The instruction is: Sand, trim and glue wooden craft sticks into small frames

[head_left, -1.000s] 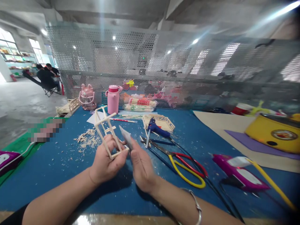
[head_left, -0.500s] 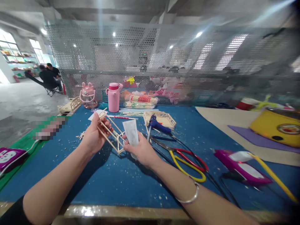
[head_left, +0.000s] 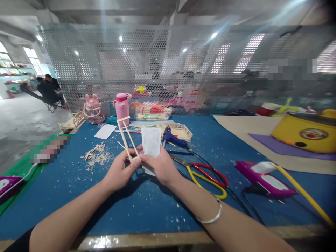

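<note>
Left hand [head_left: 121,171] pinches the lower end of a thin stick frame [head_left: 127,138], raised above the blue table [head_left: 136,210] and tilted up and away. Right hand [head_left: 160,166] grips a white paper piece [head_left: 151,141] upright, just beside the frame's base. Risk: the frame looks frail; a hard squeeze or twist could snap a joint. Scissors [head_left: 207,176] and glue gun [head_left: 174,139] lie near the right hand; the cords could snag the wrist.

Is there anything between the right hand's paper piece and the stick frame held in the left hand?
Nothing visible. The left hand grips the stick frame at its lower end; the right hand holds the white paper piece right beside it.
</note>
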`<state>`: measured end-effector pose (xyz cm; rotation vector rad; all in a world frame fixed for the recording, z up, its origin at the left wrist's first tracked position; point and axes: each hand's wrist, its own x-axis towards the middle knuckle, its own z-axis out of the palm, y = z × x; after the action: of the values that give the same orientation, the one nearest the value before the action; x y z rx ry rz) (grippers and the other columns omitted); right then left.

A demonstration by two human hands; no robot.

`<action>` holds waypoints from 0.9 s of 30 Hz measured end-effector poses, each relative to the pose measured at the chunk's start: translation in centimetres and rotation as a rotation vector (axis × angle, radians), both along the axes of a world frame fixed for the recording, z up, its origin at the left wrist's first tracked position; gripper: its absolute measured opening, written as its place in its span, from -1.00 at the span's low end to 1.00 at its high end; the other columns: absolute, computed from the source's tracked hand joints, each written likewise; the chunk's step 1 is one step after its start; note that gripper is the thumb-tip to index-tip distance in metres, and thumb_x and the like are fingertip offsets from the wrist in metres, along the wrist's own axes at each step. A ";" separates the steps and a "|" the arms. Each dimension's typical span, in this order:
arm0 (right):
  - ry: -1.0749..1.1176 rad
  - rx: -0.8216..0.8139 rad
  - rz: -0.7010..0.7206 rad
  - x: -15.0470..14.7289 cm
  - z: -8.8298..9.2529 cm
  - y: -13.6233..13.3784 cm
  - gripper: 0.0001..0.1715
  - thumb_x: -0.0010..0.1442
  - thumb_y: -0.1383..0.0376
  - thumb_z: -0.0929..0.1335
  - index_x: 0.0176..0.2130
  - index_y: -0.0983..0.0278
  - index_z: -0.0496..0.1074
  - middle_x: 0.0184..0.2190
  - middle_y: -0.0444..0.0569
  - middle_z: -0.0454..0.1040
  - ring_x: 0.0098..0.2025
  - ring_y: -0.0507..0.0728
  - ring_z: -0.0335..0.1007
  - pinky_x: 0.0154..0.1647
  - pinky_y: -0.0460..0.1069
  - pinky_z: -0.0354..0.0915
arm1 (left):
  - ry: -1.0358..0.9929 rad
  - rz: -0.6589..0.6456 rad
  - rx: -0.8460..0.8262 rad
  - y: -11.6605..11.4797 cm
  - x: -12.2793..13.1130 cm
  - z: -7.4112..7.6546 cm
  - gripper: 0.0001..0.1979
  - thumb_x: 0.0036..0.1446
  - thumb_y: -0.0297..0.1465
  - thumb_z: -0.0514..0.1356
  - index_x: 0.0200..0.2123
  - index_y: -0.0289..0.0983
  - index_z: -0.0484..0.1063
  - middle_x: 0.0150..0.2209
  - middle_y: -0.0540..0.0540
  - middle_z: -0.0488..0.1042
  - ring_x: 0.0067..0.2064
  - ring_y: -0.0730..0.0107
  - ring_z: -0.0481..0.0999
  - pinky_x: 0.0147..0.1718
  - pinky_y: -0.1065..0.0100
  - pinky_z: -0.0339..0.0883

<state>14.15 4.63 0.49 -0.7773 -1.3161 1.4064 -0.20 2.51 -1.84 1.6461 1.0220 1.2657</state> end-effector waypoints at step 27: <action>-0.314 0.605 -0.021 -1.0 -1.3 -2.8 -0.48 0.30 0.14 0.06 0.21 0.19 0.00 0.16 0.04 0.20 0.19 0.15 0.10 0.20 0.10 0.04 | -0.040 0.318 0.391 -1.5 0.9 1.2 -0.90 0.21 -0.35 0.00 -0.27 -0.22 0.27 -0.20 -0.10 0.31 -0.15 0.34 0.35 -0.14 0.28 0.22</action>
<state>13.20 1.79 -0.77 -0.6035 -1.8473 0.8065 0.69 0.99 -0.63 1.7821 1.0917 1.7944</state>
